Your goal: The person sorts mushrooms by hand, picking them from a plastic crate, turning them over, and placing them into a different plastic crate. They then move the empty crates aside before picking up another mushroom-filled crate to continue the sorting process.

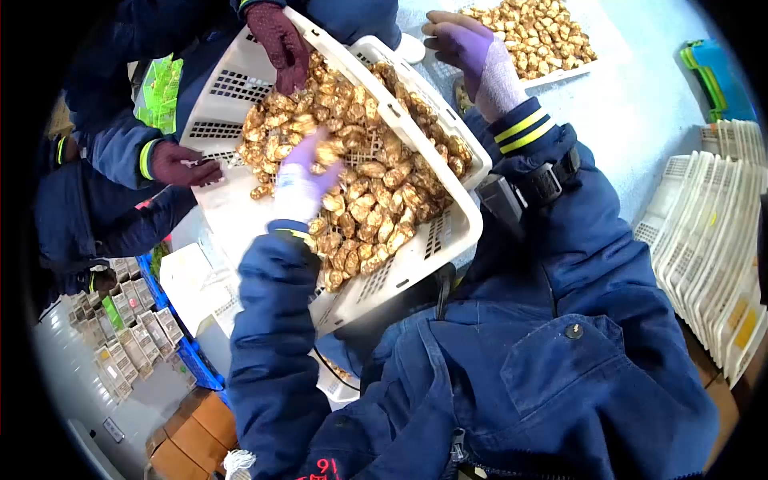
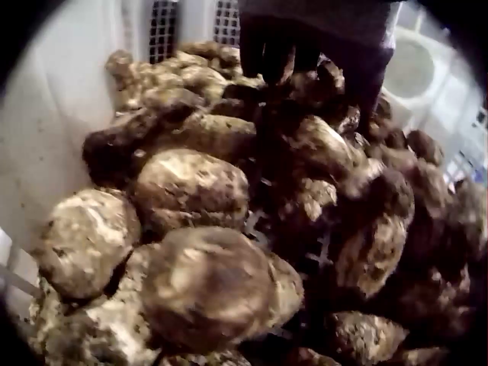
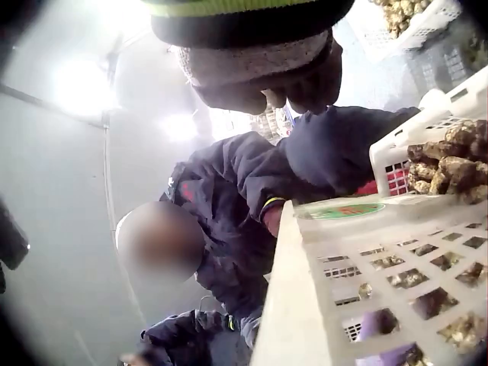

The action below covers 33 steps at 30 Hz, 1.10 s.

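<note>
Brown, knobbly tubers (image 1: 380, 208) fill the lower side of a large white crate (image 1: 460, 204). My left hand (image 1: 308, 180), in a purple glove and blurred, reaches over them with fingers spread. In the left wrist view that hand (image 2: 320, 42) points its fingers down among the tubers (image 2: 191, 187); a firm hold on any one does not show. Raised beyond the crate's right rim, my right hand (image 1: 476, 60) has its fingers extended, holding nothing visible. The right wrist view shows this hand (image 3: 267, 80) in the air above the crate (image 3: 297, 305).
A second white crate (image 1: 472, 132) of tubers adjoins the first. Behind my right hand lies a tray (image 1: 564, 74) of tubers. Another person's dark red gloves (image 1: 280, 44) are at the crate's far side. Stacked white baskets (image 1: 704, 240) stand at the right, cardboard boxes (image 1: 188, 436) at lower left.
</note>
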Tool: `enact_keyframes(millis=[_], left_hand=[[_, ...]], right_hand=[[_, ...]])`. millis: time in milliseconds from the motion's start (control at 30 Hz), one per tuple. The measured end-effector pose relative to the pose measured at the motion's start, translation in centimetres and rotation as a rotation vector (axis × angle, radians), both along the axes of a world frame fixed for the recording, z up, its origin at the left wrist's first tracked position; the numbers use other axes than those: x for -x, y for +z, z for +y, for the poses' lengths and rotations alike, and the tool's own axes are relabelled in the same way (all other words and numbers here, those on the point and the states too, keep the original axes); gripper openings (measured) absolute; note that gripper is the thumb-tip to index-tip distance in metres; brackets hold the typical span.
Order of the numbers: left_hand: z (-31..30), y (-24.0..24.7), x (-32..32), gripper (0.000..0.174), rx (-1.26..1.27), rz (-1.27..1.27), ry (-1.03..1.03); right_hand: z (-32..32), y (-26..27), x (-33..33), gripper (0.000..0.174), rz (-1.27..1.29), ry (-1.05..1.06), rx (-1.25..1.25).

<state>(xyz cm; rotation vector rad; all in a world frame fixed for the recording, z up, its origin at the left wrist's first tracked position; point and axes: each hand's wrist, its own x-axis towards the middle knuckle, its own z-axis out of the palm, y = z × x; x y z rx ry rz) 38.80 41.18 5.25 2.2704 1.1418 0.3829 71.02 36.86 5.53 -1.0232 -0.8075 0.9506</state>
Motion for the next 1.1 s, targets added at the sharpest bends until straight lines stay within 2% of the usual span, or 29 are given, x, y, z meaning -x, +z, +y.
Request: enact_keyframes(millis=[33,67,100,133,200,233,267,333,400,467,533,567,667,767,867,900,1000,1067,1100], left_hand=[[1.2,0.3,2.2,0.061,-0.059,0.152,0.122],[1.8,0.5,4.5,0.062,0.226,-0.002,0.259],[2.3,0.7,6.8,0.063,0.473,-0.168,0.437],[2.6,1.3,7.1,0.060,0.271,-0.097,0.389],[1.4,4.2,6.1,0.060,0.356,-0.202,0.388],[1.2,4.3,6.0,0.060,0.437,-0.440,0.330],[1.1,4.6,5.9,0.065,0.339,-0.303,0.339],[-0.2,6.1,5.1,0.066,0.740,-0.587,0.471],[-1.0,5.8,4.8,0.071,0.877,-0.830,0.234],[-2.1,6.3,3.9,0.071,1.008,-0.914,0.278],[-2.6,6.3,3.7,0.069,1.052,-0.959,0.171],[-3.1,6.9,3.0,0.070,1.030,-1.002,0.237],[-3.4,7.2,2.7,0.064,1.081,-1.105,0.204],[-2.8,6.2,3.3,0.055,1.091,-1.127,0.270],[-2.0,5.1,4.9,0.048,1.025,-0.972,0.228],[-1.9,4.9,5.4,0.045,0.986,-0.955,0.240],[-2.0,6.8,7.5,0.045,0.925,-0.942,0.359],[-2.5,7.8,8.5,0.049,0.984,-1.048,0.262],[-3.3,8.0,8.6,0.048,0.953,-1.019,0.371]], right_hand=[[-0.2,-0.3,-0.3,0.027,-0.232,-0.005,-0.076],[-0.4,-0.5,-0.5,0.024,-0.465,-0.010,-0.155],[-0.3,0.7,0.5,0.018,-0.039,-0.003,-0.094],[-0.2,0.8,0.5,0.018,-0.124,-0.001,-0.122],[-0.4,0.8,0.3,0.018,-0.293,0.005,-0.169],[-0.6,1.1,0.4,0.019,-0.348,-0.012,-0.172],[-0.2,1.8,0.8,0.018,0.315,0.052,0.072],[-0.6,1.4,0.5,0.018,-0.442,-0.043,-0.241],[-0.7,1.4,0.5,0.018,-0.264,-0.002,-0.127],[-0.3,1.1,0.7,0.022,-0.122,0.009,-0.108],[0.4,-0.3,-0.1,0.033,0.059,0.090,-0.006],[0.4,-0.6,-0.3,0.034,0.110,0.109,0.055],[0.8,-1.6,-0.5,0.035,-0.024,0.086,0.001],[0.7,-1.9,-0.8,0.034,0.102,0.078,0.106],[0.4,-2.6,-1.5,0.030,0.076,0.057,0.078],[0.0,-2.9,-1.9,0.025,-0.127,0.061,-0.019],[0.1,0.4,0.1,0.027,0.187,0.022,0.212],[0.1,1.3,0.6,0.032,0.149,0.025,0.204],[0.2,1.3,0.7,0.033,0.098,0.008,0.176]])
